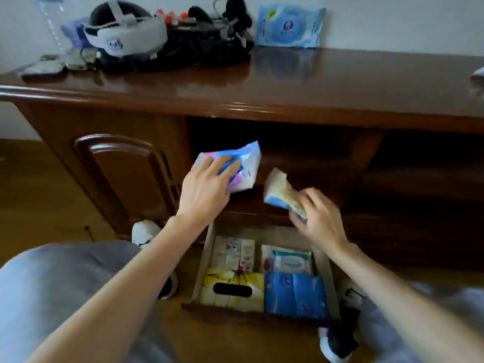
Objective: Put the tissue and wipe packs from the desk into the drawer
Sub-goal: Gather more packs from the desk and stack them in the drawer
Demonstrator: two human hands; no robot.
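Observation:
My left hand (205, 188) grips a blue, pink and white tissue pack (245, 166) in front of the desk's dark recess, above the open drawer (322, 268). My right hand (318, 214) holds a smaller pale tissue pack with a blue edge (279, 191), also above the drawer's back end. Inside the drawer lie small pocket tissue packs (233, 254), a white wipe pack (288, 262), a yellow tissue pack (233, 289) and a blue pack (294, 294). One blue wipe pack (289, 26) leans against the wall on the desk (340, 82).
A headset (125, 32), a black bag with cables (199, 45), a clear bottle (52, 22) and a phone (43, 69) crowd the desk's far left. A cabinet door (123, 176) stands left of the recess. My knees and shoes flank the drawer on the wooden floor.

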